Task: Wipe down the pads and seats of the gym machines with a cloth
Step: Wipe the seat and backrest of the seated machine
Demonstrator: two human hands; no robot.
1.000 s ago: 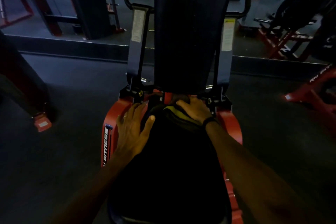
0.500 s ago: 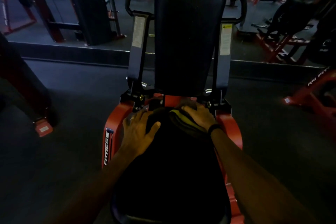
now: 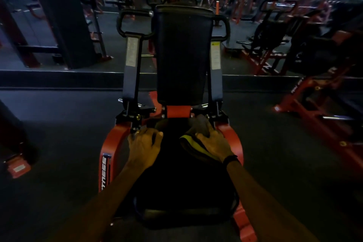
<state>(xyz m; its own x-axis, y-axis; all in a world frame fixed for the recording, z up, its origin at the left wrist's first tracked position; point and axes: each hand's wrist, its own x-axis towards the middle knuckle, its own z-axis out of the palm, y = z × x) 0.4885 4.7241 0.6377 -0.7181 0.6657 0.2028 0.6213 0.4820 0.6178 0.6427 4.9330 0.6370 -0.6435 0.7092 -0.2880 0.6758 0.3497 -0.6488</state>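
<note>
Left hand (image 3: pixel 144 146) lies flat with fingers spread on the far left of the black seat pad (image 3: pixel 176 182). Right hand (image 3: pixel 213 143) presses a yellow-edged cloth (image 3: pixel 193 146) onto the seat's far right, below the upright back pad (image 3: pixel 182 55).

Black padded seat (image 3: pixel 176 179) — flat, set in an orange frame; upright black back pad (image 3: pixel 183 55) rising at its far end. Dark cloth (image 3: pixel 193 146) with a yellow edge — bunched on the seat's far right part.
</note>
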